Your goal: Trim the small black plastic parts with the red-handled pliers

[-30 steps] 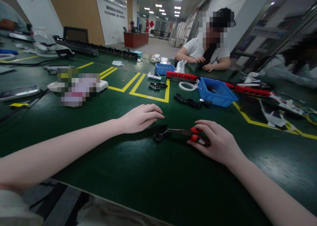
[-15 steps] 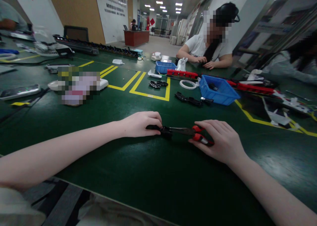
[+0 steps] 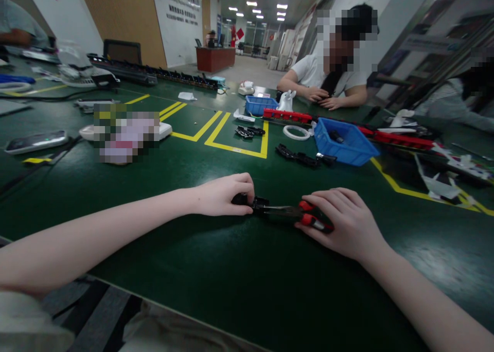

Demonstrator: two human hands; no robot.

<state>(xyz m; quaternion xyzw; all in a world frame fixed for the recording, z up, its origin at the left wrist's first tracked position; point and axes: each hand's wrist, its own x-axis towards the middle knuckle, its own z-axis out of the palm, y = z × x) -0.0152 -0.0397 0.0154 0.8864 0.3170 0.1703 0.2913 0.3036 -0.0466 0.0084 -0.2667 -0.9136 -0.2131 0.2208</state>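
Note:
Pinched in my left hand (image 3: 227, 195) is a small black plastic part (image 3: 261, 204), partly hidden by my fingers. My right hand (image 3: 343, 221) grips a pair of needle-nose pliers (image 3: 307, 219) by their red and black handles. The slim metal jaws point left and reach the part's right end; I cannot tell whether they are clamped on it. Both hands are low over the green table (image 3: 247, 280). Beyond them lies a row of similar black parts (image 3: 297, 155).
A blue bin (image 3: 345, 143) with black pieces in it stands at the right, beside a white tape ring (image 3: 296, 132). More black parts (image 3: 249, 132) lie inside a yellow-taped square. A phone (image 3: 36, 142) rests at the left. Across the table sits a person (image 3: 332, 79).
The pliers' jaws and handles have shifted slightly against the black part, which looks a little turned. The whole view has moved slightly; both hands keep their hold.

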